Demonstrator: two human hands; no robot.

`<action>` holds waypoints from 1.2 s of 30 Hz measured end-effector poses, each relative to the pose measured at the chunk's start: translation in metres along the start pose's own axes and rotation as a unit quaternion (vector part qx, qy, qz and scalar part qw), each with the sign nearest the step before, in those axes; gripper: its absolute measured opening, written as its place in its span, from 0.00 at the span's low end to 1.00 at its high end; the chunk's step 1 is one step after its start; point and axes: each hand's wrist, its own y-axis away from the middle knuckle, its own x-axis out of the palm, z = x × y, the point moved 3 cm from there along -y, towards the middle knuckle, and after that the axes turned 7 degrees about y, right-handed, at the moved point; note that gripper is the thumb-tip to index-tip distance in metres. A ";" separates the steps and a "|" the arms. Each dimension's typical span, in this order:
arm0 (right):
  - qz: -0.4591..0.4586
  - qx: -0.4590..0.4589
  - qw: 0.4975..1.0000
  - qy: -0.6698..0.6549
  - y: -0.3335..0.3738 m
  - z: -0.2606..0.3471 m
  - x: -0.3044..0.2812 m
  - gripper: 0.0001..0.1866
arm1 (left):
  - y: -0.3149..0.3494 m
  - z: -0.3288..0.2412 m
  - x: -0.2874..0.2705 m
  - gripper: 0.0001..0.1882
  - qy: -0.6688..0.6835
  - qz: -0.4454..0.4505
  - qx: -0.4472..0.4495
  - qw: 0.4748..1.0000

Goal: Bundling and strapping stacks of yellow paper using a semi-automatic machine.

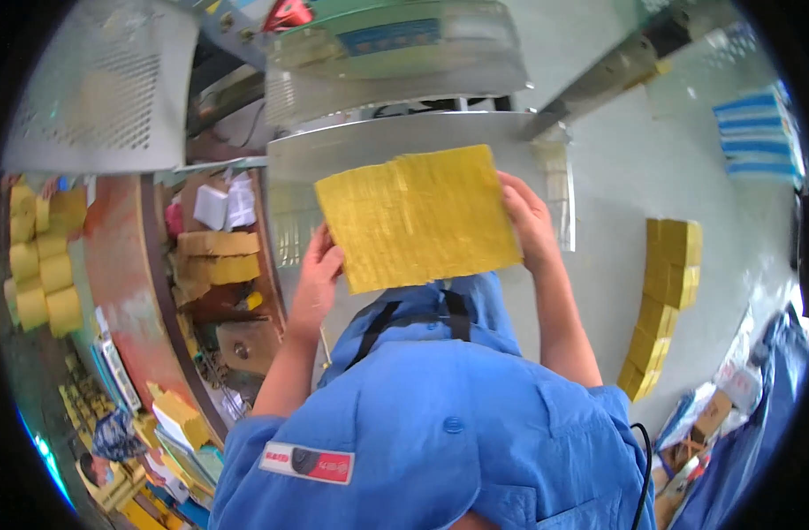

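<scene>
Between my two hands, in front of my waist, is a wide yellow slab point(422, 221) with a streaky face and uneven edges. It looks like tightly packed paper, though its exact kind cannot be made out. My left hand point(319, 272) grips its lower left edge, thumb toward me. On the opposite side, my right hand point(526, 221) holds the right edge, some fingers hidden behind it. The slab is slightly tilted, its right end higher in view. Just beyond it lies a bare metal plate point(298, 159) of a machine, partly covered by the slab.
A clear guard point(395, 53) stands over the machine ahead. On the right, yellow bundles point(665, 291) form a row on the grey floor. To the left is a wooden shelf unit point(126, 265) with cardboard and paper; yellow stacks point(42, 274) stand beyond. A blue sheet point(758, 424) lies lower right.
</scene>
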 end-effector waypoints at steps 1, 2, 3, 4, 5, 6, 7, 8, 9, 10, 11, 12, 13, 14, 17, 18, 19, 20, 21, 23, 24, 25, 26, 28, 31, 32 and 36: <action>-0.004 -0.003 1.000 0.004 0.001 0.000 -0.002 0.19 | -0.002 0.001 0.005 0.36 -0.001 0.018 -0.008 1.000; -0.006 -0.005 1.000 0.006 0.002 0.000 -0.005 0.19 | -0.002 0.001 0.008 0.36 -0.003 0.034 -0.015 0.999; -0.005 -0.003 1.000 -0.001 0.002 -0.002 -0.005 0.20 | -0.002 0.000 0.006 0.36 -0.007 0.022 -0.008 1.000; 0.005 -0.002 1.000 -0.004 0.002 -0.003 -0.005 0.20 | -0.004 0.002 0.008 0.35 -0.003 0.041 -0.007 0.999; 0.007 -0.009 1.000 -0.006 0.001 -0.003 -0.004 0.20 | -0.003 0.002 0.008 0.35 0.000 0.062 -0.006 0.998; 0.007 -0.016 1.000 -0.007 0.002 -0.003 -0.002 0.21 | -0.001 0.000 0.005 0.35 0.000 0.055 -0.004 0.998; -0.003 -0.012 1.000 -0.007 0.003 -0.001 -0.001 0.21 | -0.001 -0.002 0.008 0.35 -0.006 0.062 -0.002 0.998; -0.005 -0.013 1.000 -0.006 0.004 -0.002 -0.001 0.21 | -0.001 -0.002 0.011 0.34 -0.012 0.069 0.000 0.998; -0.012 -0.015 1.000 -0.008 0.005 -0.004 -0.001 0.21 | -0.001 0.000 0.010 0.34 -0.009 0.073 -0.001 0.997; -0.022 -0.017 1.000 -0.009 0.005 -0.006 -0.003 0.21 | -0.002 0.003 0.005 0.33 0.008 0.051 -0.010 0.999; -0.029 -0.018 0.999 -0.004 0.005 -0.008 -0.004 0.21 | -0.003 0.006 0.002 0.33 0.026 0.030 -0.019 0.999; -0.035 -0.012 0.999 -0.007 0.005 -0.009 -0.003 0.21 | -0.004 0.007 0.000 0.33 0.031 0.037 -0.023 0.999; -0.042 -0.006 0.999 -0.012 0.005 -0.011 -0.002 0.21 | -0.006 0.005 -0.002 0.31 0.049 0.038 -0.023 0.998; -0.051 -0.009 0.999 -0.007 0.006 -0.011 -0.002 0.21 | -0.010 0.003 -0.001 0.29 0.067 0.040 -0.023 0.997; -0.050 -0.012 0.999 -0.001 0.007 -0.008 0.005 0.20 | -0.014 0.008 0.005 0.25 0.017 0.035 0.028 0.999; -0.054 -0.018 0.998 0.002 0.007 -0.008 0.007 0.20 | -0.015 0.009 0.007 0.24 -0.008 0.026 0.063 0.998; -0.060 -0.016 0.998 0.010 0.007 -0.011 0.007 0.19 | -0.016 0.008 0.016 0.24 0.019 0.015 0.050 0.998; -0.065 -0.015 0.998 0.019 0.008 -0.012 0.006 0.18 | -0.015 0.009 0.024 0.24 0.023 0.021 0.052 0.998; -0.062 -0.012 0.998 0.004 0.008 -0.013 0.007 0.17 | -0.014 0.010 0.029 0.25 0.055 0.009 0.054 0.997; -0.056 -0.016 0.998 -0.013 0.007 -0.017 0.008 0.17 | -0.012 0.014 0.038 0.26 0.104 -0.021 0.073 0.992; -0.048 -0.015 0.998 -0.033 0.006 -0.018 0.008 0.17 | -0.013 0.020 0.036 0.26 0.107 -0.019 0.080 0.991; -0.036 -0.007 0.999 -0.029 0.006 -0.017 0.009 0.18 | -0.015 0.029 0.028 0.26 0.146 -0.037 0.040 0.988; -0.033 -0.012 0.999 -0.028 0.008 -0.017 0.010 0.18 | -0.015 0.033 0.029 0.26 0.184 -0.053 -0.003 0.981; -0.050 -0.021 0.996 -0.064 0.007 -0.014 0.013 0.18 | -0.015 0.035 0.041 0.26 0.187 -0.052 0.013 0.981; -0.043 -0.016 0.994 -0.102 -0.003 -0.003 0.006 0.18 | -0.026 0.029 0.071 0.26 0.194 -0.045 0.034 0.979; -0.040 -0.007 0.992 -0.119 -0.011 0.004 0.003 0.18 | -0.033 0.024 0.080 0.27 0.200 -0.041 0.035 0.978; -0.033 -0.036 0.993 -0.109 -0.043 0.044 -0.012 0.18 | -0.070 -0.001 0.116 0.28 0.183 -0.019 0.063 0.981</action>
